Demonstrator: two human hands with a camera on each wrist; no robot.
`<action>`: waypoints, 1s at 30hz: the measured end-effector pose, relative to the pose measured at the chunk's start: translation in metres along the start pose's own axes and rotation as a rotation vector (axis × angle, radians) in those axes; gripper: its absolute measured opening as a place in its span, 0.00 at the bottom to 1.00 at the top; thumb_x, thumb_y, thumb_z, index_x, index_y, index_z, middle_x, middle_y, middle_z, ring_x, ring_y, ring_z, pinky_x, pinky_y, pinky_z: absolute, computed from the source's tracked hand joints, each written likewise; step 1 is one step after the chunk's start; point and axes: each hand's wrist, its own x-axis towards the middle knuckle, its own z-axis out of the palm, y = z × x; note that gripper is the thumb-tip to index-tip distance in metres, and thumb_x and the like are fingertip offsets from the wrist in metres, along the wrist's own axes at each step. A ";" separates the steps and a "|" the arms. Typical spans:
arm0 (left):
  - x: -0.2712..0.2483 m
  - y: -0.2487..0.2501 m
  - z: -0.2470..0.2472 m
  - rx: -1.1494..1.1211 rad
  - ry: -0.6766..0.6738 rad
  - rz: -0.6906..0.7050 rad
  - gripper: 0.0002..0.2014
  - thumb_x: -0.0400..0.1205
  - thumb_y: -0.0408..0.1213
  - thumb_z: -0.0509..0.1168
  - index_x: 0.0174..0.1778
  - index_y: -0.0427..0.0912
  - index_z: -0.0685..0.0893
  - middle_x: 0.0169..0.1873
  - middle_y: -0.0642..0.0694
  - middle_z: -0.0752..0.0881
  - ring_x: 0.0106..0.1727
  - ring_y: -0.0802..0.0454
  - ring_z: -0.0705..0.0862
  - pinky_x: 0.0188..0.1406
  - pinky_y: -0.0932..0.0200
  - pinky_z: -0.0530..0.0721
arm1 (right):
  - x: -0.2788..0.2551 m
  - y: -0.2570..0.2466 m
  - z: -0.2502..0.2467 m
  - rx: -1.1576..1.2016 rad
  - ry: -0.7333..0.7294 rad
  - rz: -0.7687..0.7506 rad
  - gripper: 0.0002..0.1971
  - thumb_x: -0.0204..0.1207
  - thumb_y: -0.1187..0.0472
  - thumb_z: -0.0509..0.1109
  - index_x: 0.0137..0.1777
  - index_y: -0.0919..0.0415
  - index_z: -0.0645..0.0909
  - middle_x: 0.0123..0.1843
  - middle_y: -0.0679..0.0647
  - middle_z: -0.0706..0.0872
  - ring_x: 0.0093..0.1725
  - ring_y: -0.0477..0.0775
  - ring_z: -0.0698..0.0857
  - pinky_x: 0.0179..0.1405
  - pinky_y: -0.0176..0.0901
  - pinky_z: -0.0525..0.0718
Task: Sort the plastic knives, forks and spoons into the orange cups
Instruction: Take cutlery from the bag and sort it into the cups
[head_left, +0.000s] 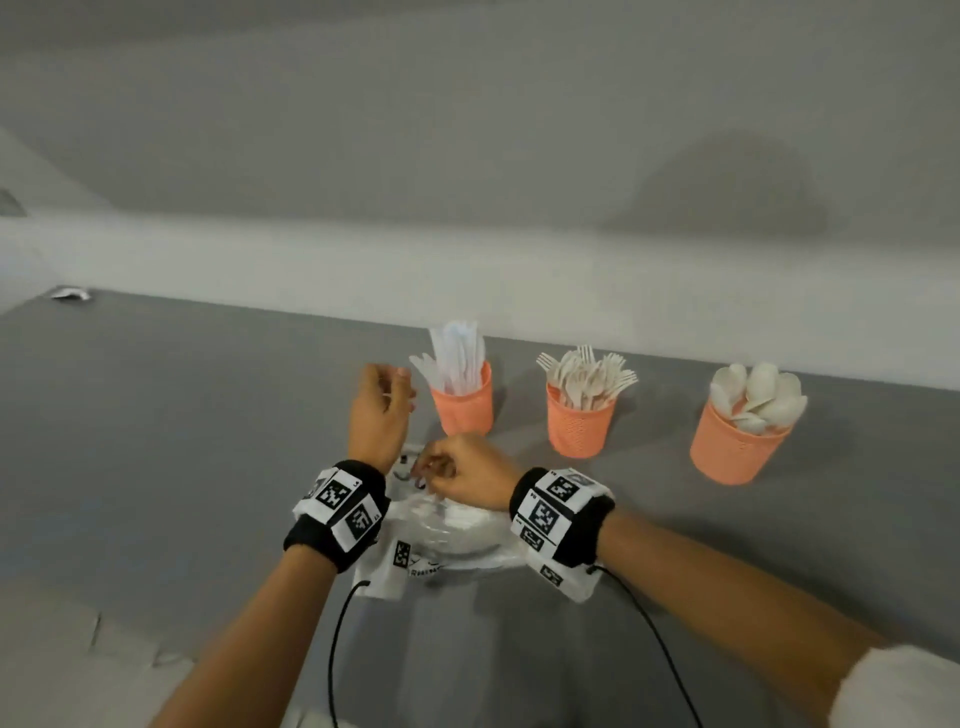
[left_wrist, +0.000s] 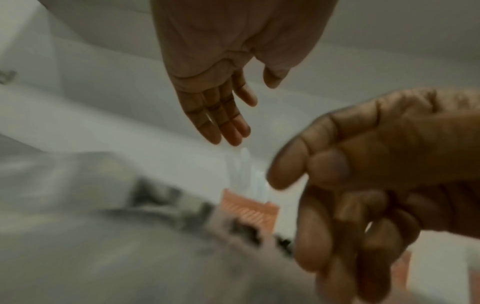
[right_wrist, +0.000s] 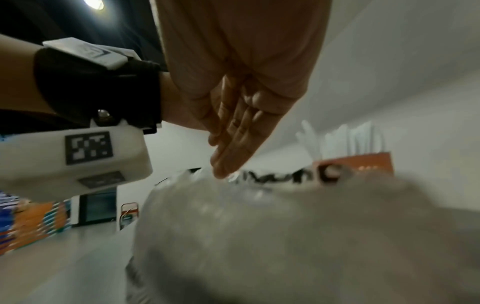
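Observation:
Three orange cups stand in a row on the grey table: the knife cup (head_left: 462, 410), the fork cup (head_left: 579, 428) and the spoon cup (head_left: 735, 447), each full of white cutlery. My left hand (head_left: 384, 405) hovers just left of the knife cup (left_wrist: 249, 211); in the left wrist view that hand (left_wrist: 221, 115) has straight fingers and holds nothing. My right hand (head_left: 457, 467) is lower and nearer, with its fingertips on the top edge of a crumpled clear plastic bag (head_left: 457, 525). Nothing shows between the fingers of this hand (right_wrist: 233, 133). The bag's (right_wrist: 285, 236) contents are blurred.
A pale wall ledge (head_left: 519, 291) runs behind the cups. Black cables (head_left: 337, 639) trail from both wristbands toward me. A small shiny object (head_left: 70, 293) lies at the table's far left corner. Something white and fuzzy (head_left: 909, 691) sits at the bottom right.

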 end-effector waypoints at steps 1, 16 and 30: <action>-0.005 -0.013 -0.011 0.097 0.009 0.001 0.08 0.85 0.39 0.58 0.43 0.39 0.74 0.39 0.41 0.81 0.40 0.46 0.80 0.37 0.62 0.79 | 0.003 0.003 0.011 -0.058 -0.027 0.018 0.11 0.73 0.69 0.66 0.51 0.64 0.87 0.47 0.62 0.90 0.41 0.53 0.84 0.41 0.37 0.79; -0.053 -0.071 -0.040 0.583 -0.406 -0.364 0.27 0.77 0.23 0.58 0.73 0.42 0.71 0.68 0.38 0.79 0.68 0.39 0.77 0.64 0.54 0.74 | 0.036 0.041 0.053 -0.409 -0.378 0.458 0.28 0.69 0.57 0.75 0.67 0.66 0.74 0.67 0.61 0.79 0.68 0.61 0.77 0.68 0.50 0.76; -0.053 -0.062 -0.054 0.493 -0.333 -0.338 0.26 0.75 0.20 0.56 0.70 0.40 0.75 0.67 0.41 0.80 0.67 0.42 0.78 0.62 0.57 0.75 | 0.034 0.046 0.059 -0.154 -0.287 0.555 0.31 0.64 0.54 0.79 0.67 0.58 0.77 0.63 0.55 0.84 0.62 0.57 0.82 0.65 0.51 0.81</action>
